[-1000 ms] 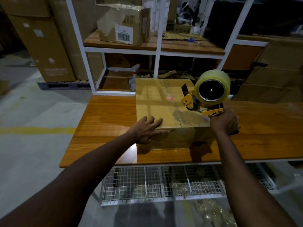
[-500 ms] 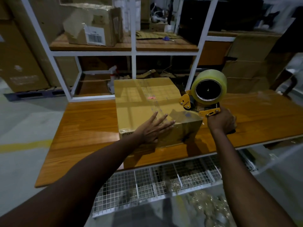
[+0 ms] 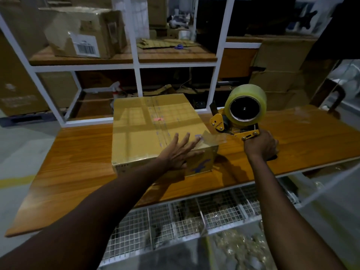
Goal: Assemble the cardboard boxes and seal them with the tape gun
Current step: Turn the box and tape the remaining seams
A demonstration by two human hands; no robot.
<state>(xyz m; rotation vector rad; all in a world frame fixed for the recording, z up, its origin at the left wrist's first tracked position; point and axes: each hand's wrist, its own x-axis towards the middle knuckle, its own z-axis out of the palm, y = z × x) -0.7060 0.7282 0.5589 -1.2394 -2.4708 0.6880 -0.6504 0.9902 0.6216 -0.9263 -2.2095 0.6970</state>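
Matt cardboard box (image 3: 148,123); glossy wood-grain table (image 3: 78,172); shiny clear tape roll (image 3: 245,106).

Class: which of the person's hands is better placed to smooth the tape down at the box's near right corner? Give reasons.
Left. The left hand lies flat on the box beside the tape strip; the right hand grips the tape gun.
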